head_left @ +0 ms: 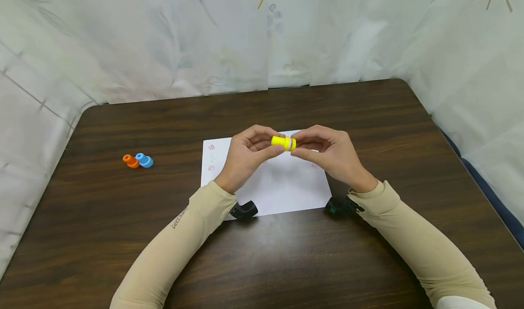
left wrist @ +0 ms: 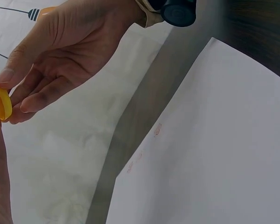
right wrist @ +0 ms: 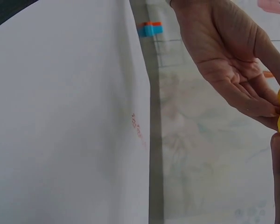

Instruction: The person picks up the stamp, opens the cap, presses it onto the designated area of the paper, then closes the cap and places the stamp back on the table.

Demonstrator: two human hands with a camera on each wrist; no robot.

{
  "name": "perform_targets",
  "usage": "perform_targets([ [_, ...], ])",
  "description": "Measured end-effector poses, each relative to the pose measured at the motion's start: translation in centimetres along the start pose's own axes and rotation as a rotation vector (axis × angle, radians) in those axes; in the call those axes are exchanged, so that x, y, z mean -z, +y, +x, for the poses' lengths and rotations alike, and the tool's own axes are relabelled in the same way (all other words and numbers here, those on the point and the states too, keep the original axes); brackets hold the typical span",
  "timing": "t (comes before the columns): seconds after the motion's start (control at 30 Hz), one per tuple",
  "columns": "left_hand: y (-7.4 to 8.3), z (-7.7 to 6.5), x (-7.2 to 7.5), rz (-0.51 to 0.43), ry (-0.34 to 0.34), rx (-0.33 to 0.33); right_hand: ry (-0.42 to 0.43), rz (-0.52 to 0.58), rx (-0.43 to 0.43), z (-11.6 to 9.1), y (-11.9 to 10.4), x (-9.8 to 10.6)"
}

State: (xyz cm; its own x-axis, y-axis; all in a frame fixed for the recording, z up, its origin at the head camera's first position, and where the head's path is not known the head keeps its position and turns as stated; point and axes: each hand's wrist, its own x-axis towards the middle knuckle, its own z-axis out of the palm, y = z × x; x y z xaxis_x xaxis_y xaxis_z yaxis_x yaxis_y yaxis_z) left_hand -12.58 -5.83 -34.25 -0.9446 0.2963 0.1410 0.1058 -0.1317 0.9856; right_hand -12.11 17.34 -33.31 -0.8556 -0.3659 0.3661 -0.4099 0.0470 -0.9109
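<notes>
Probably light, stiff, slick stamp (head_left: 280, 141) above paper (head_left: 282, 186) | left grip (head_left: 245, 156), right grip (head_left: 335, 153) barely parted, pinching its opposite ends | best held there

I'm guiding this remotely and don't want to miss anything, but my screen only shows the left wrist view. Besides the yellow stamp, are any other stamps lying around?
Observer: Yes. An orange stamp and a blue stamp lie side by side on the table, left of the paper.

Operator: Where is the grip of the left hand on the yellow stamp? That end is cut off for me.

Observer: The head view shows it pinching the longer end, left of the pale band.

Operator: Any marks on the left side of the paper?

Observer: Yes, red marks near its left edge.
</notes>
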Motion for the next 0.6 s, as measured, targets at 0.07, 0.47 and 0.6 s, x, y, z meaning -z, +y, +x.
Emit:
perform_targets([
  [0.07,-0.02,0.01,-0.02,0.002,0.001,-0.006,0.003,-0.006,0.01,0.01,0.1,-0.02],
  [0.47,-0.29,0.05,-0.14,0.012,0.011,-0.002,0.0,0.016,0.03,0.06,0.19,-0.19],
  [0.6,-0.31,0.1,-0.15,0.025,0.016,-0.002,0.002,0.006,0.039,0.05,0.12,-0.21],
])
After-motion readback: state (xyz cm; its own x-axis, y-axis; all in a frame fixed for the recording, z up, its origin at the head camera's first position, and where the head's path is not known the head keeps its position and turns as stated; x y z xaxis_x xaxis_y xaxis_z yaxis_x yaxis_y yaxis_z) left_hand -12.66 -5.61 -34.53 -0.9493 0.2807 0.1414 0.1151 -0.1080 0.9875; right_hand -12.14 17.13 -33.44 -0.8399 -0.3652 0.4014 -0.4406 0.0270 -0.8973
